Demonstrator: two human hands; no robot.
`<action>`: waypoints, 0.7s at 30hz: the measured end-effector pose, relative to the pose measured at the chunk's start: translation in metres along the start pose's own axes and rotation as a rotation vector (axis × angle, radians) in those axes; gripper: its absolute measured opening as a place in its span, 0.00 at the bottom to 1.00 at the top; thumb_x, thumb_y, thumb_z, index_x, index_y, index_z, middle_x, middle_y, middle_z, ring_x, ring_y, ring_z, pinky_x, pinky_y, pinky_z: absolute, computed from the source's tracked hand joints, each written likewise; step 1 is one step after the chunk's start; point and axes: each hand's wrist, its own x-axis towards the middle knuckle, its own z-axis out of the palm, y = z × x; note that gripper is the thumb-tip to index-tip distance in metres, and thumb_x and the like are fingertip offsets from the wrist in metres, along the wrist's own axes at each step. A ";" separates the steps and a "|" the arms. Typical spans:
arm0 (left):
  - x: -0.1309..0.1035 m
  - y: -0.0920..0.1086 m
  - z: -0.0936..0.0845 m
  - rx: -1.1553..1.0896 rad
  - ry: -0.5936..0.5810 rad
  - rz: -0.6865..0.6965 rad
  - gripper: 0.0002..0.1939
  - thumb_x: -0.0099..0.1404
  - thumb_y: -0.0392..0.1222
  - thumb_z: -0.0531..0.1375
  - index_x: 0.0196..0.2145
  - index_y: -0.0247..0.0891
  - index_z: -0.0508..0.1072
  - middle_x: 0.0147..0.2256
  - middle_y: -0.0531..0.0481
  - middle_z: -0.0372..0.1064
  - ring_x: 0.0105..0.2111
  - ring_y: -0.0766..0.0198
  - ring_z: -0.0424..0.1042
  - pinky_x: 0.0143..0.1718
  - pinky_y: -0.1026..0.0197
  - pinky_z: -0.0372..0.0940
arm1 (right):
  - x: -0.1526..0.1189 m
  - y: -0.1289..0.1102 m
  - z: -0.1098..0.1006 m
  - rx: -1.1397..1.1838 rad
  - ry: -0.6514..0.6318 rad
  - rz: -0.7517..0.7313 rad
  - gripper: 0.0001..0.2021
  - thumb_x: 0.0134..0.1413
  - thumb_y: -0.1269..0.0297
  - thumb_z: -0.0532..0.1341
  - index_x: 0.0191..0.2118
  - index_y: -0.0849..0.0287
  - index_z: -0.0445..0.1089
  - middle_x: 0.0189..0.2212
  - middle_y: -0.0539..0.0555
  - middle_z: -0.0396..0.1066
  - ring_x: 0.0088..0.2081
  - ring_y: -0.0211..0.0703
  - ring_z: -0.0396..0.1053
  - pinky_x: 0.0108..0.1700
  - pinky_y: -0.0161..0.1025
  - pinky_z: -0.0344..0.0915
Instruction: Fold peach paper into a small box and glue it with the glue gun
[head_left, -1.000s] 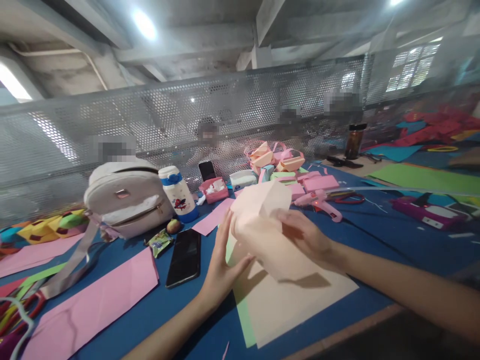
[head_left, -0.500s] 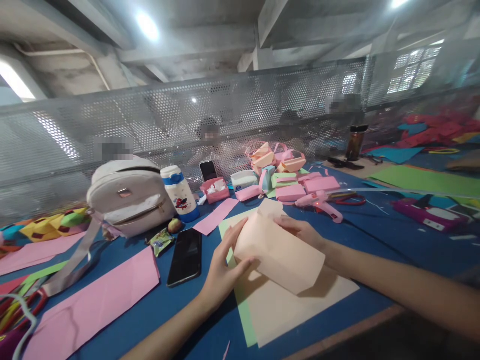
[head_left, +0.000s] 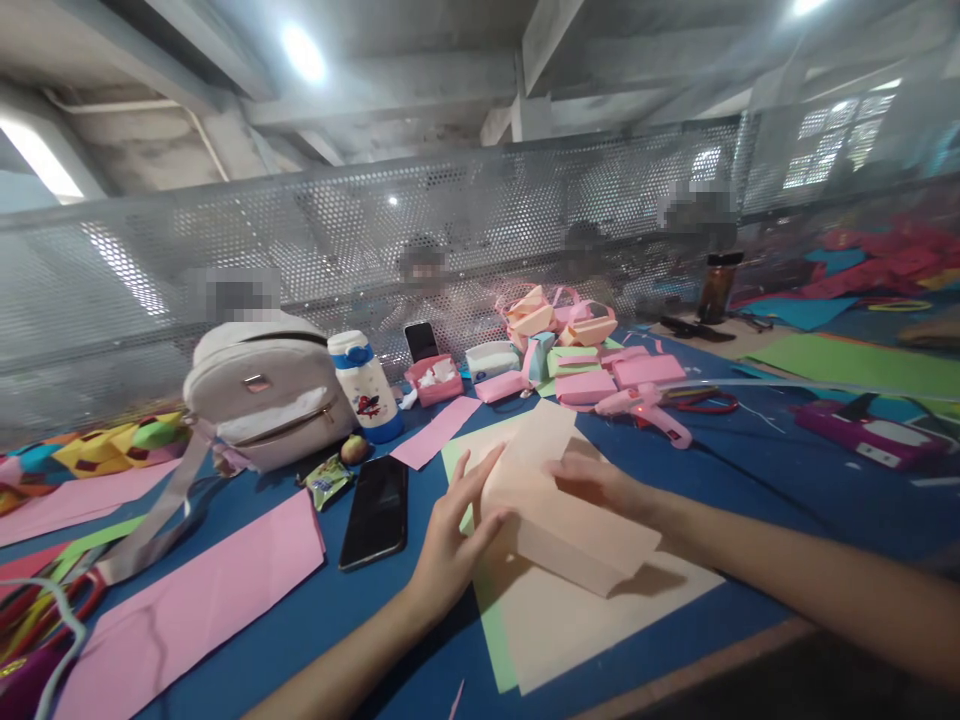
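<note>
A folded piece of peach paper (head_left: 574,535), shaped like an open-sided box, is held between my two hands. My left hand (head_left: 457,530) grips its left end, thumb on the near face and fingers along the far side. At the upper right, my right hand (head_left: 600,485) has its fingers bent at the inside of the fold, beside a flap (head_left: 551,435) that points up and away. Some of its fingertips are hidden by the paper. Beneath lies a flat peach sheet (head_left: 562,640), overlapping a light green sheet (head_left: 493,625) on the blue table.
Left of my hands are a black phone (head_left: 373,512), a pink sheet (head_left: 202,600), a bottle (head_left: 365,390) and a grey backpack (head_left: 270,390). A pink glue gun (head_left: 649,410) lies beyond my right hand, near pink paper boxes (head_left: 585,387). A perforated screen (head_left: 480,220) stands behind.
The paper's upper flap has swung outward and now shows as a longer flat strip. My right fingers have shifted slightly within the fold. My left hand stays on the left end.
</note>
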 end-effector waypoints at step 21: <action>0.006 0.004 -0.006 0.131 -0.083 0.134 0.24 0.76 0.44 0.48 0.67 0.52 0.57 0.64 0.48 0.61 0.64 0.53 0.63 0.71 0.44 0.40 | -0.002 -0.016 -0.005 -0.226 -0.336 -0.043 0.34 0.47 0.45 0.70 0.57 0.60 0.70 0.50 0.59 0.75 0.54 0.57 0.69 0.58 0.50 0.61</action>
